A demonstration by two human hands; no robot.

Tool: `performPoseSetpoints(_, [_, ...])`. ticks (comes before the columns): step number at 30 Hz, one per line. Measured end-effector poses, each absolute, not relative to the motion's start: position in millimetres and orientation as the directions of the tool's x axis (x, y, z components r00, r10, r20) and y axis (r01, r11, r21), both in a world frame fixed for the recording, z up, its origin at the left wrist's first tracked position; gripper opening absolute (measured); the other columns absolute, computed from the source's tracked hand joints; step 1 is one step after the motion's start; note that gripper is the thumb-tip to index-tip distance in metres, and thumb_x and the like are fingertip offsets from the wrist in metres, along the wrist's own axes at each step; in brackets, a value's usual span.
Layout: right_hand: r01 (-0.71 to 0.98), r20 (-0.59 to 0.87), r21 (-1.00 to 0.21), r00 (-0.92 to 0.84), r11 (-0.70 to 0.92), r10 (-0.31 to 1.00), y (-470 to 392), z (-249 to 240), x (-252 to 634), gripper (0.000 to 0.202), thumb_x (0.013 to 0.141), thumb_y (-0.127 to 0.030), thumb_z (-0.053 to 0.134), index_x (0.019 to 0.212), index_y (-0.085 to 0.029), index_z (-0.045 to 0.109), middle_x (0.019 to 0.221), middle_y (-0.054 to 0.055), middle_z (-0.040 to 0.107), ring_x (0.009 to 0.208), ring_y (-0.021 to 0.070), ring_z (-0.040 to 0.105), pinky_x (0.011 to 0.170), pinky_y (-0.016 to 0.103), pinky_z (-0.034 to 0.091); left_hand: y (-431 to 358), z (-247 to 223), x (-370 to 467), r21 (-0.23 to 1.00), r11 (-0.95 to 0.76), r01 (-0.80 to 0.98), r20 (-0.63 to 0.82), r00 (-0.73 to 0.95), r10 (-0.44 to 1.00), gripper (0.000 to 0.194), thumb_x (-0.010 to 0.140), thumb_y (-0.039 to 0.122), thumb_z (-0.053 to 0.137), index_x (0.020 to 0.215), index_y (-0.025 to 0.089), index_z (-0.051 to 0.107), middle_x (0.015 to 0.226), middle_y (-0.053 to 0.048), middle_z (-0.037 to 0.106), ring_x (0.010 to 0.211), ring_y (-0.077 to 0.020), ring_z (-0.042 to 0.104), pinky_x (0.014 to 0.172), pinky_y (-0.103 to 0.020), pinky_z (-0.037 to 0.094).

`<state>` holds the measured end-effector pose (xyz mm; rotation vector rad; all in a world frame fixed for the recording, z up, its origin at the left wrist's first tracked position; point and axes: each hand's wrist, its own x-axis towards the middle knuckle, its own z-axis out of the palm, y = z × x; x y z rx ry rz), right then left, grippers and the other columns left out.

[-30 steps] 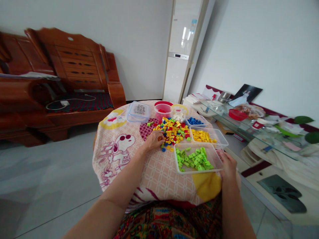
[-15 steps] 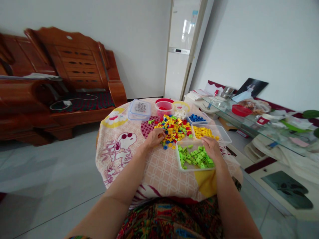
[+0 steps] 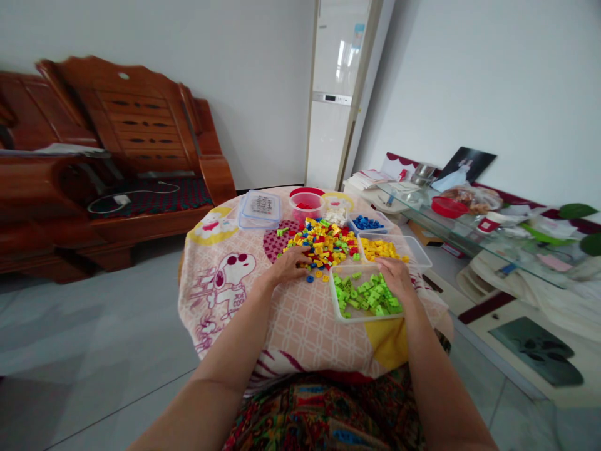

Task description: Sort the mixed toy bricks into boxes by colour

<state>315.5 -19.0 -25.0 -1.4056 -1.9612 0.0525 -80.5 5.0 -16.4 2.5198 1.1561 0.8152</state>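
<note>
A mixed pile of small toy building bricks point(image 3: 325, 243), yellow, red, blue and green, lies in the middle of the round table. My left hand point(image 3: 290, 264) is at the pile's near left edge, its fingers stretched out among the bricks. Green bricks point(image 3: 370, 294) fill part of a clear plastic box point(image 3: 345, 318) in front of me. My right hand point(image 3: 395, 277) rests over that box's far right corner, fingers extended and no brick visible in them. Yellow bricks point(image 3: 381, 249) lie in another clear box point(image 3: 419, 252) just beyond.
Farther back stand a box of blue bricks point(image 3: 367, 223), a heap of white bricks point(image 3: 336, 216), and a round tub point(image 3: 306, 205) with red bricks. Stacked lids point(image 3: 260, 210) lie at the back left. A cluttered glass shelf point(image 3: 509, 250) stands right, a wooden bench point(image 3: 141, 134) left.
My left hand's fingers have loosened from a curled pose and now stretch flatter over the pile's edge. My right hand stays at the green box's corner. The view has shifted slightly.
</note>
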Motion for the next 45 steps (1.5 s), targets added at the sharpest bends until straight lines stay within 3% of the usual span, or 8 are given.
performPoseSetpoints(5, [0.809,0.519,-0.423,-0.154,0.409,0.841,-18,-25,315,0.035,0.093,-0.034,0.052,0.103,-0.024,0.083,0.113,0.009,0.082,0.110,0.0296,0.074,0.107,0.048,0.053,2,-17,-74,0.505,-0.628,0.592,0.477,0.415,0.774,0.016,0.087,0.027,0.068,0.092,0.024,0.083,0.126,-0.011,0.076,0.120,-0.0296,0.070,0.109,-0.044,0.055])
performPoseSetpoints(11, [0.810,0.522,-0.431,-0.136,0.399,0.842,-18,-25,315,0.031,0.091,-0.034,0.055,0.099,-0.026,0.084,0.110,0.007,0.082,0.109,0.0283,0.074,0.106,0.046,0.053,-8,-6,-47,0.554,-0.657,0.511,0.637,0.248,0.730,0.021,0.096,0.033,0.064,0.103,0.023,0.082,0.102,-0.009,0.080,0.099,-0.0232,0.073,0.095,-0.039,0.058])
performPoseSetpoints(17, [0.805,0.538,-0.430,-0.135,0.408,0.832,-19,-25,314,0.032,0.091,-0.035,0.054,0.101,-0.026,0.083,0.110,0.007,0.082,0.108,0.0284,0.075,0.106,0.046,0.053,-25,-6,-5,0.575,-0.752,0.323,0.665,0.350,0.659,0.023,0.099,0.036,0.063,0.107,0.023,0.081,0.100,-0.009,0.080,0.095,-0.0224,0.073,0.089,-0.036,0.058])
performPoseSetpoints(20, [0.812,0.536,-0.423,-0.134,0.403,0.834,-18,-27,314,0.034,0.091,-0.035,0.052,0.102,-0.025,0.083,0.111,0.008,0.082,0.108,0.0287,0.075,0.106,0.047,0.053,-31,-9,6,0.548,-0.791,0.270,0.654,0.452,0.607,0.025,0.099,0.032,0.061,0.114,0.023,0.080,0.108,-0.010,0.080,0.102,-0.0234,0.073,0.093,-0.038,0.058])
performPoseSetpoints(24, [0.815,0.536,-0.415,-0.141,0.405,0.832,-16,-28,316,0.034,0.091,-0.034,0.052,0.102,-0.025,0.083,0.111,0.007,0.082,0.108,0.0279,0.075,0.105,0.046,0.054,-25,-10,-6,0.522,-0.768,0.371,0.635,0.432,0.640,0.024,0.097,0.028,0.062,0.113,0.022,0.079,0.113,-0.011,0.079,0.113,-0.0252,0.071,0.101,-0.041,0.056])
performPoseSetpoints(32, [0.817,0.506,-0.419,-0.153,0.397,0.849,-13,-31,318,0.036,0.092,-0.035,0.051,0.103,-0.024,0.083,0.113,0.009,0.082,0.111,0.0295,0.074,0.108,0.049,0.052,1,-9,-79,0.577,-0.509,0.639,0.550,0.157,0.820,0.014,0.082,0.018,0.066,0.086,0.021,0.080,0.117,-0.009,0.078,0.112,-0.0262,0.071,0.108,-0.043,0.054])
performPoseSetpoints(38, [0.853,0.413,-0.355,-0.223,0.382,0.883,-12,-28,323,0.043,0.096,-0.033,0.045,0.122,-0.023,0.079,0.129,0.010,0.076,0.126,0.0307,0.068,0.115,0.054,0.047,0,-11,-83,0.593,-0.461,0.660,0.458,0.195,0.868,0.011,0.080,0.023,0.066,0.079,0.020,0.077,0.121,-0.008,0.077,0.115,-0.0260,0.070,0.108,-0.041,0.054])
performPoseSetpoints(45, [0.883,0.386,-0.296,-0.238,0.364,0.891,-22,-17,323,0.049,0.099,-0.034,0.040,0.134,-0.024,0.073,0.141,0.010,0.070,0.139,0.0332,0.057,0.121,0.060,0.040,-1,-12,-76,0.611,-0.476,0.633,0.484,0.178,0.857,0.013,0.081,0.025,0.064,0.077,0.021,0.075,0.111,-0.006,0.079,0.107,-0.0235,0.072,0.104,-0.038,0.055])
